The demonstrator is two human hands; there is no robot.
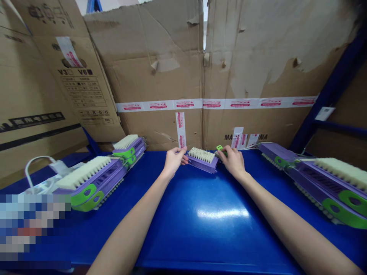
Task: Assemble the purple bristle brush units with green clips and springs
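A purple brush (pixel 202 164) with cream bristles facing up is at the far middle of the blue surface, slightly tilted. My left hand (pixel 174 162) is closed on its left end, thumb on top and fingers behind. At the right end of the brush is my right hand (pixel 233 161), its thumb and fingers pinched together. A small bright green piece with a slot (pixel 220 148) sticks out above those fingers. The rest of this piece is hidden by the hand, and I cannot tell whether it is joined to the brush.
Stacked purple brushes with green ends stand at the left (pixel 94 177), behind them (pixel 130 149), and at the right (pixel 327 179). A white plug with a cable (pixel 59 167) lies at the left. Cardboard (pixel 160 76) walls the back; a blue post (pixel 323 95) rises at right.
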